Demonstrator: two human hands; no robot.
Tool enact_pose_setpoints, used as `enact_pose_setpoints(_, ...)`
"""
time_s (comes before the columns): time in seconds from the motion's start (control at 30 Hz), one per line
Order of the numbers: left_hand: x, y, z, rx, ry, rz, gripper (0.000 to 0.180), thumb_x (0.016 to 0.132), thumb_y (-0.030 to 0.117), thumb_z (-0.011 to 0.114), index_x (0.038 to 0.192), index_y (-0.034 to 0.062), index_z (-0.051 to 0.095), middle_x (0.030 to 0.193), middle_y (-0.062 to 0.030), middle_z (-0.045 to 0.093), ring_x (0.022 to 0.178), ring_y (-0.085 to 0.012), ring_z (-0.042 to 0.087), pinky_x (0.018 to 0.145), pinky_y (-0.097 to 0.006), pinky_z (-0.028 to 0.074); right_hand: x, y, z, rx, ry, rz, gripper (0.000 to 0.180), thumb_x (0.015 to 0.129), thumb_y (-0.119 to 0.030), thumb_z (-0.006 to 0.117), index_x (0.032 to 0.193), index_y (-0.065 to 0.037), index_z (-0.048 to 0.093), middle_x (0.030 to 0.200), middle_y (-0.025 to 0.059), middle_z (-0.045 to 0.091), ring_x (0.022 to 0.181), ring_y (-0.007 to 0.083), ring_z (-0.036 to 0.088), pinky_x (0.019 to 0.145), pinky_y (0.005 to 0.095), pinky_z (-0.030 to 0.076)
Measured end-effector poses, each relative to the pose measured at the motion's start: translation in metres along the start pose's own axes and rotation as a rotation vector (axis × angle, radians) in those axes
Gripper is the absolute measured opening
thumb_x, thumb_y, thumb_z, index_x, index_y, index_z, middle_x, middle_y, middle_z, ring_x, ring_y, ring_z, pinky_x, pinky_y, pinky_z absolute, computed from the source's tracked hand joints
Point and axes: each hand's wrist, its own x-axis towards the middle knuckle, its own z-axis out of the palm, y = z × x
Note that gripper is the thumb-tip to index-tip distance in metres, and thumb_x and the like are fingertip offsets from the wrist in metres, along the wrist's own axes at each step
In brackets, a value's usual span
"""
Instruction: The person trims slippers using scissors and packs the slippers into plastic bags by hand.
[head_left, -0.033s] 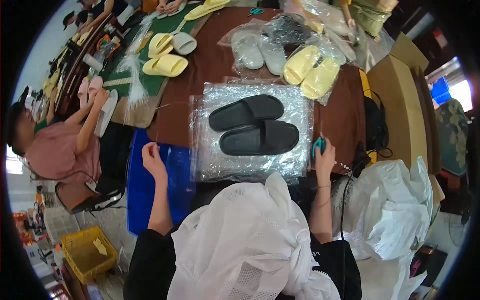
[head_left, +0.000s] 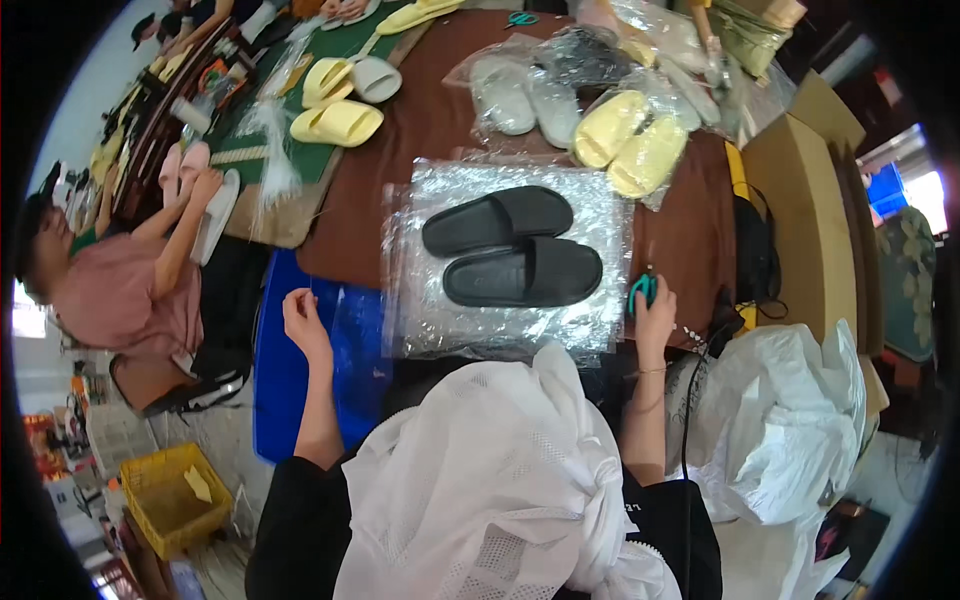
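Note:
A pair of black slide slippers [head_left: 513, 246] lies on a stack of clear plastic bags [head_left: 420, 325] in front of me. To the left of the stack, above a blue bin [head_left: 280, 385], is my left hand [head_left: 306, 322]. Its thumb and fingers are pinched together; a thin strand seems to rise from them, too fine to make out. My right hand [head_left: 655, 312], right of the stack by the table edge, is closed on small teal-handled scissors [head_left: 643, 291] whose tips point away from me. Neither hand touches the slippers.
Bagged yellow slippers [head_left: 645, 155] and bagged grey slippers [head_left: 503, 95] lie at the far right. Loose yellow slippers [head_left: 337, 123] rest far left. A cardboard box [head_left: 800, 200] and white sack [head_left: 780, 430] stand at right. A co-worker [head_left: 125, 290] sits at left holding a white slipper.
The whole view has shifted slightly. My right hand and its scissors have tilted a little; the left hand keeps its pinch, and the black slippers stay on the bags.

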Motion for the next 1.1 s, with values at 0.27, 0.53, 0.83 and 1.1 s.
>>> enact_pose_setpoints(0.27, -0.089, -0.077, -0.039, 0.252, 0.004, -0.204, 0.002, 0.088, 0.005, 0.062, 0.089, 0.0039, 0.062, 0.085, -0.0129, 0.06, 0.077, -0.03, 0.059, 0.07, -0.039, 0.048, 0.008, 0.006, 0.007, -0.321, -0.068, -0.079, 0.05, 0.087, -0.015, 0.066, 0.134, -0.007, 0.052, 0.111, 0.0213, 0.055, 0.104, 0.0388, 0.054, 0.09, 0.0464, 0.045)
enact_pose_setpoints(0.53, -0.155, -0.167, -0.056, 0.501, -0.306, -0.298, 0.035, 0.081, 0.009, 0.07, 0.116, 0.0048, 0.066, 0.118, -0.0167, 0.063, 0.113, -0.0344, 0.058, 0.098, -0.041, 0.046, 0.01, -0.029, 0.005, -0.298, 0.028, -0.247, 0.034, 0.087, -0.015, 0.065, 0.12, -0.006, 0.061, 0.111, 0.0194, 0.057, 0.106, 0.0371, 0.054, 0.09, 0.0436, 0.046)
enact_pose_setpoints(0.83, -0.024, 0.062, 0.074, -0.141, -0.247, 0.048, 0.015, 0.092, 0.005, 0.059, 0.104, 0.0008, 0.067, 0.101, -0.0126, 0.067, 0.094, -0.0243, 0.064, 0.083, -0.032, 0.05, 0.005, -0.099, 0.031, 0.178, -0.18, -0.248, 0.027, 0.091, -0.019, 0.064, 0.113, -0.003, 0.061, 0.104, 0.0165, 0.061, 0.098, 0.0345, 0.059, 0.085, 0.0426, 0.046)
enact_pose_setpoints(1.1, -0.061, 0.135, 0.246, -0.505, -0.83, -0.198, 0.042, 0.091, 0.025, 0.066, 0.124, -0.0003, 0.059, 0.111, -0.0147, 0.07, 0.103, -0.0201, 0.067, 0.087, -0.03, 0.051, -0.011, -0.098, 0.05, 0.313, -0.176, -0.087, 0.036, 0.09, -0.026, 0.066, 0.116, -0.001, 0.061, 0.099, 0.0175, 0.066, 0.093, 0.0324, 0.06, 0.083, 0.0419, 0.046)
